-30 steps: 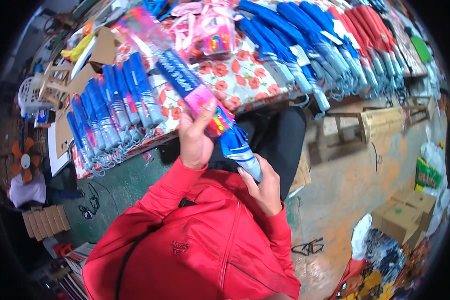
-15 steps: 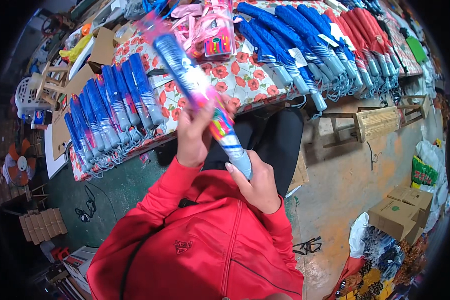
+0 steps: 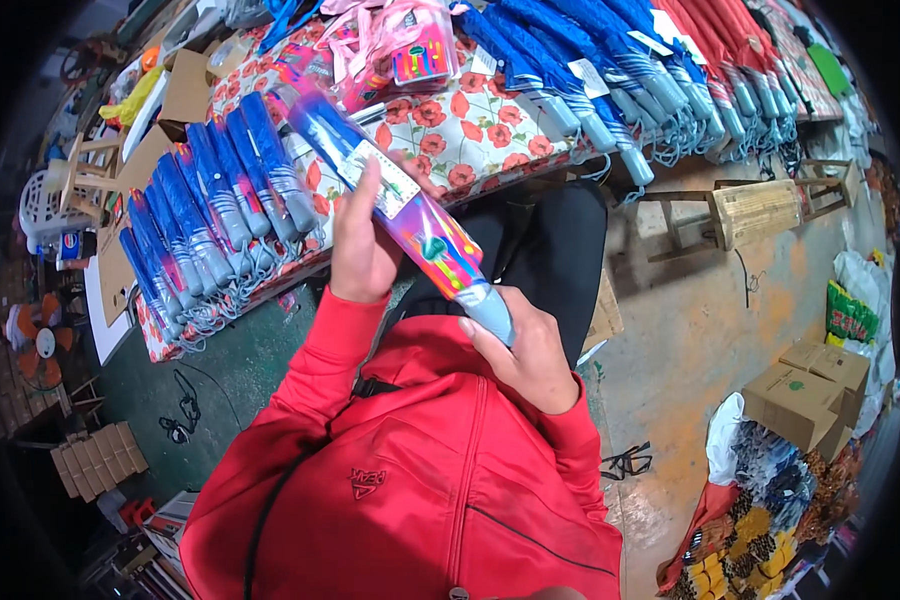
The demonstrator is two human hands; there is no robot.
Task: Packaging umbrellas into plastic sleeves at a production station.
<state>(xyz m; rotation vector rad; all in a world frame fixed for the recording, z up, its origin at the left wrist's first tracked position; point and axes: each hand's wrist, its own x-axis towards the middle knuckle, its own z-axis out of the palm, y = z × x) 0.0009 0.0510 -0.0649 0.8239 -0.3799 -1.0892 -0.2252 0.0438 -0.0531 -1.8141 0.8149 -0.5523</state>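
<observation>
Table (image 3: 490,120) edge behind wrapped umbrella (image 3: 410,215)

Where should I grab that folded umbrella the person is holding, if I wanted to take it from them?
Probably the bare blue stretch of the folded umbrella beyond the left hand, reaching in from the table side. It slants away from the body; the right hand covers the grey handle end, so only the far end is free.

The folded umbrella (image 3: 400,205) is glossy printed cloth in blue, purple and pink under a shiny clear plastic sleeve, with a smooth grey plastic handle (image 3: 487,308). Behind it, the table cover (image 3: 460,130) looks like slick floral oilcloth. Right of the table, the stool (image 3: 760,210) is bare, matt wood. The jacket (image 3: 420,490) is matt red cloth.
</observation>
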